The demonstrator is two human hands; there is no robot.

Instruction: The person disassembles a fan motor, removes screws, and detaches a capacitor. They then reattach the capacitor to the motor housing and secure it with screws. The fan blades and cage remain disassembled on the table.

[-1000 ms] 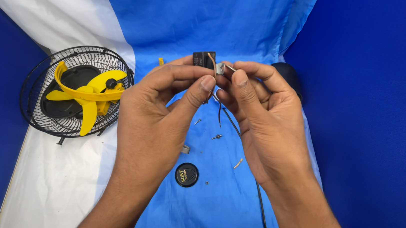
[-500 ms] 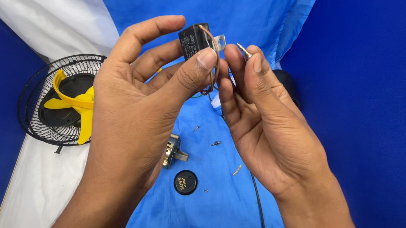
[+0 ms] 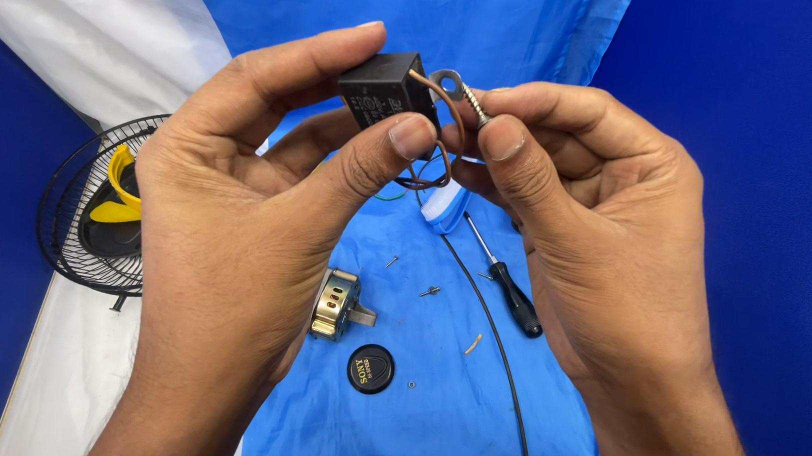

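Note:
My left hand (image 3: 250,181) holds a small black box-shaped capacitor (image 3: 384,100) between thumb and fingers, raised close to the camera. Brown wires (image 3: 441,131) loop out of it. My right hand (image 3: 588,217) pinches a small metal ring terminal (image 3: 451,86) at the wire's end, right beside the capacitor. Both hands touch at the fingertips above a blue cloth (image 3: 428,401).
On the cloth lie a small brass-coloured motor part (image 3: 338,303), a round black cap (image 3: 370,368), a black-handled screwdriver (image 3: 510,294), loose screws (image 3: 430,291) and a black cable (image 3: 502,369). A black wire fan guard with yellow blades (image 3: 91,215) lies at the left.
Both hands have come up closer to the camera with the capacitor. The motor part, cap and screwdriver have come into sight beneath them.

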